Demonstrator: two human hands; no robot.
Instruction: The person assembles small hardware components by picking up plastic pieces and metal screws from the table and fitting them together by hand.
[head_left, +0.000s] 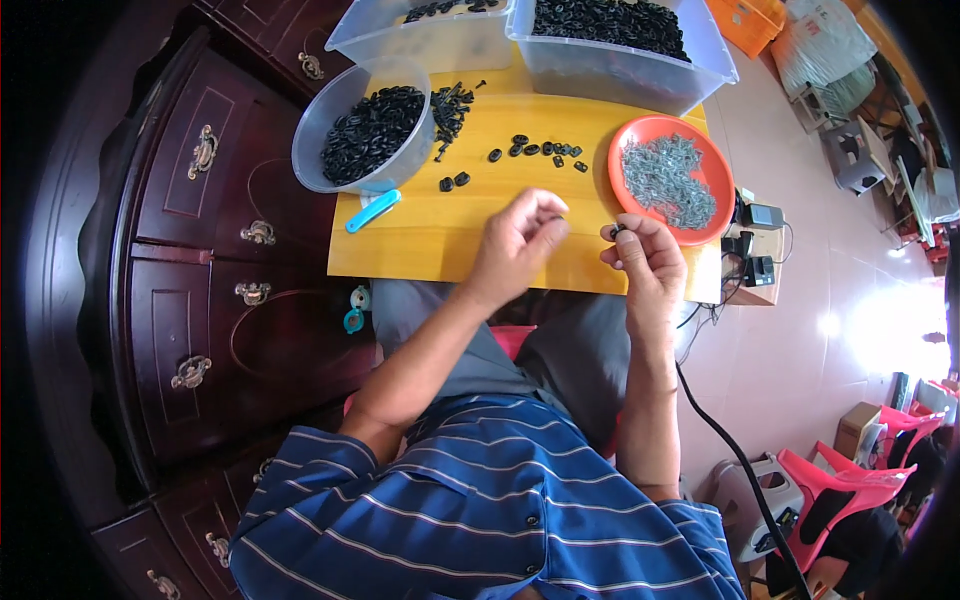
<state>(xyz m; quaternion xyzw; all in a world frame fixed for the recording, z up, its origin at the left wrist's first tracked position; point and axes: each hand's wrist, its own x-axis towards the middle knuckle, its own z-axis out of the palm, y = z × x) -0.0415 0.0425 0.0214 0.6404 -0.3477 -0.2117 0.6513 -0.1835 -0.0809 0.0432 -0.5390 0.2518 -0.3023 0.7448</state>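
Note:
My right hand (652, 268) is closed in a pinch on a small black plastic piece (617, 231), just by the near-left rim of an orange-red plate (619, 178). The plate bears a heap of small silvery metal pieces (668, 180). To the left, above the near part of the yellow table (420, 245), my left hand (520, 245) has its thumb and fingers drawn together. Whatever lies between those fingertips is too small to name. Several small black oval pieces (531, 149) lie loose beyond my hands, and two more black pieces (454, 182) sit farther left.
A round clear tub (312, 150) of black pieces stands at the left, beside a pile of black screw-like parts (452, 112) and a blue-handled tool (373, 211). Two clear bins (620, 85) line the back. Dark wooden drawers (190, 200) flank the left; a black cable (735, 445) runs right.

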